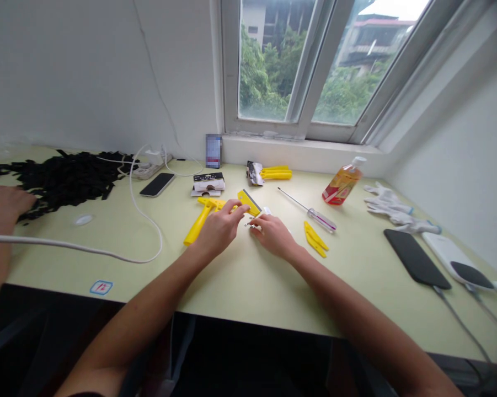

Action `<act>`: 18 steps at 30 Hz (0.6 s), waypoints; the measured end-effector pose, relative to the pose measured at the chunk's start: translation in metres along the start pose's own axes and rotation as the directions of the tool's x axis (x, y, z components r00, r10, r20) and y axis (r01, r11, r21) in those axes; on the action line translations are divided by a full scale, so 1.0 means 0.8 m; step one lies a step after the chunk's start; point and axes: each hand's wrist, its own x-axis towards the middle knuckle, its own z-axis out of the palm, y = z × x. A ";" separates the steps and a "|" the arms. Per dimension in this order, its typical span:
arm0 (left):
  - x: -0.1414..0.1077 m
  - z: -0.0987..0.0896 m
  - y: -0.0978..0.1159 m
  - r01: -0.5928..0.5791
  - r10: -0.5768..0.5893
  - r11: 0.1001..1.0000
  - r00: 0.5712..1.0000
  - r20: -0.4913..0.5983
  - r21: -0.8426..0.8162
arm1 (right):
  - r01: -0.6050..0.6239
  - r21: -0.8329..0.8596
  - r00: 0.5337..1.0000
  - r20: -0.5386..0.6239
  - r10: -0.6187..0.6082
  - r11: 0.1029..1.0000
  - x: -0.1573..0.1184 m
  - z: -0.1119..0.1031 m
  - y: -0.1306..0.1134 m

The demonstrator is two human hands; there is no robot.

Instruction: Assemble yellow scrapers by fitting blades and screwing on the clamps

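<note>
The left hand (pixel 221 225) has its thumb and fingertips closed on the lower edge of a yellow scraper head (pixel 248 202). Just below the scraper head, the right hand (pixel 272 231) bunches its fingers by small metal bits (pixel 251 225); whether they pinch any, I cannot tell. Left of the scraper head, a sticker (pixel 101 287) seems to read "12" in red; a box (pixel 208 183) carries unreadable print. Right of it, a bottle's (pixel 341 184) label is too blurred to read.
</note>
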 end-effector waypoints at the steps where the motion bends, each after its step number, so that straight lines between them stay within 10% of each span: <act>1: 0.000 -0.001 0.000 -0.001 0.001 1.000 1.000 -0.004 0.002 | 0.009 -0.042 1.000 0.011 -0.008 0.999 0.003 0.002 -0.002; 12: -0.001 -0.001 -0.001 -0.045 0.032 0.988 0.996 -0.088 -0.145 | 0.022 -0.251 0.999 0.036 -0.013 0.968 0.008 0.005 -0.001; 18: 0.004 0.000 0.007 0.181 -0.261 0.766 0.965 -0.040 -0.616 | 0.049 -0.260 0.999 0.021 -0.045 0.964 0.006 0.009 -0.009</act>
